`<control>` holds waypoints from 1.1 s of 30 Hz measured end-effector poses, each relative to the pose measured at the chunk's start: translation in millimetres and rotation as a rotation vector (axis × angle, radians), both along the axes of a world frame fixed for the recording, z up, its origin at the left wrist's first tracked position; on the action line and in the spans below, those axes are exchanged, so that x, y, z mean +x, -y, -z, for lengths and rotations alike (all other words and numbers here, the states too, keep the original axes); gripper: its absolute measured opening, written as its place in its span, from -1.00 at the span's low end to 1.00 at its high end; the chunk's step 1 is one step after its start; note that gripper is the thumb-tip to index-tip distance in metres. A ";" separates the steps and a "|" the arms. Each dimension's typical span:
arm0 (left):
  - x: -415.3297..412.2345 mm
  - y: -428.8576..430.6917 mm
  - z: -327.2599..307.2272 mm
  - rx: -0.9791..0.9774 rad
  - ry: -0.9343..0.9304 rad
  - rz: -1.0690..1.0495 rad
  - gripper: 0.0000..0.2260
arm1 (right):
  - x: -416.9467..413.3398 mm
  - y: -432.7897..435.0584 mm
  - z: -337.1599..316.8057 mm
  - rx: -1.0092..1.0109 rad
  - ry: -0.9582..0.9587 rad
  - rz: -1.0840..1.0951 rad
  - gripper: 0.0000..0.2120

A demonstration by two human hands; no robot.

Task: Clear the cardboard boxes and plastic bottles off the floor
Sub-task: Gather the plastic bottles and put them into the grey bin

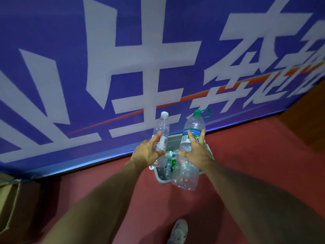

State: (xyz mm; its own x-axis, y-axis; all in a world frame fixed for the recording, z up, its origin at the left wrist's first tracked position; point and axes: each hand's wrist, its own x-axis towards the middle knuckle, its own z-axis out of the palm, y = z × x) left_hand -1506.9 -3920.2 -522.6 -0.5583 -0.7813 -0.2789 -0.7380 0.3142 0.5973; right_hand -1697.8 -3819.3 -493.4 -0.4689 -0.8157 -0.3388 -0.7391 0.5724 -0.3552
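My left hand (146,153) grips a small clear plastic bottle (161,130) with a white cap, held upright. My right hand (197,150) holds a large clear bottle (189,154) with a green cap, green carry handle and a blue-green label. Both bottles hang above a grey plastic bin (162,179) that stands on the red floor against the banner. Inside the bin lie several small bottles (168,166) with green caps. A cardboard box (8,201) sits at the left edge, partly out of view.
A big blue banner (70,67) with white characters runs along the back like a wall. Red floor (255,155) stretches to the right of the bin. My shoe (178,231) shows at the bottom.
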 end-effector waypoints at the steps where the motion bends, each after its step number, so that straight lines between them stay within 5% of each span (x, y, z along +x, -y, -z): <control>1: -13.7 4.4 4.2 0.007 0.016 0.006 -0.31 | -13.9 7.2 6.3 0.008 0.008 -0.003 -0.06; 15: -146.6 70.2 44.8 0.082 0.116 0.119 -0.28 | -132.3 58.0 56.9 -0.023 0.140 0.143 -0.02; 22: -193.2 102.8 41.9 0.326 0.075 0.116 -0.30 | -165.0 79.4 55.9 0.094 0.266 0.297 -0.07; 28: -196.0 140.4 26.0 0.155 0.225 0.184 -0.34 | -179.1 92.2 39.1 0.112 0.282 0.347 -0.10; 33: -223.8 150.3 2.4 0.085 0.140 0.238 -0.42 | -195.4 93.7 22.2 0.031 0.217 0.398 -0.15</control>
